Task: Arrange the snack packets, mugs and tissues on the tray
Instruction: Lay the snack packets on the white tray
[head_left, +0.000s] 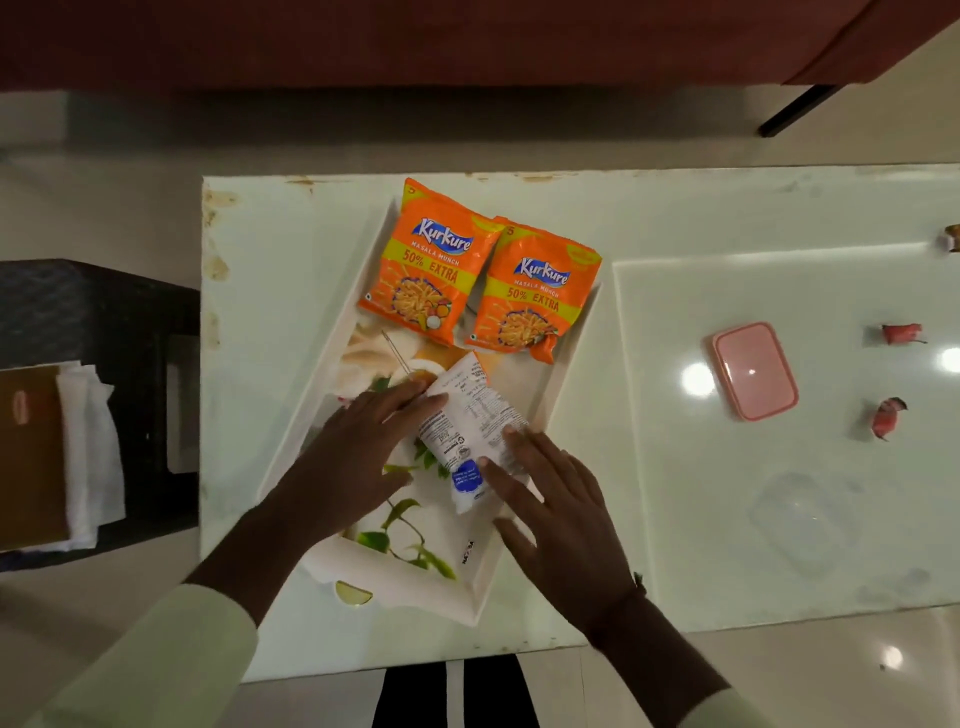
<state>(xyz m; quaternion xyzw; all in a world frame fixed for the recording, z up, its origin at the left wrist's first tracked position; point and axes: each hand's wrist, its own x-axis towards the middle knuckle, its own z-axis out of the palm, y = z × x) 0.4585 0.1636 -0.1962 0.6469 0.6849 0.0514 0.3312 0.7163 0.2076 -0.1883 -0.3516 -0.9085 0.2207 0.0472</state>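
A white tray (566, 332) with a leaf print lies slanted on the pale table. Two orange snack packets (434, 262) (535, 291) lie side by side at its far end. A third packet (470, 421) lies back-side up, white with small print, in the tray's middle. My left hand (358, 457) rests flat on its left edge, fingers spread. Fingertips of my right hand (556, 504) press on its right edge. No mugs are in view.
A pink lidded box (753, 371) and two red wrappers (901, 333) (885, 415) lie on the table's right side, with a clear container (802, 514) nearer. A dark stool at left holds white tissues (91, 452) and a brown box (31, 452).
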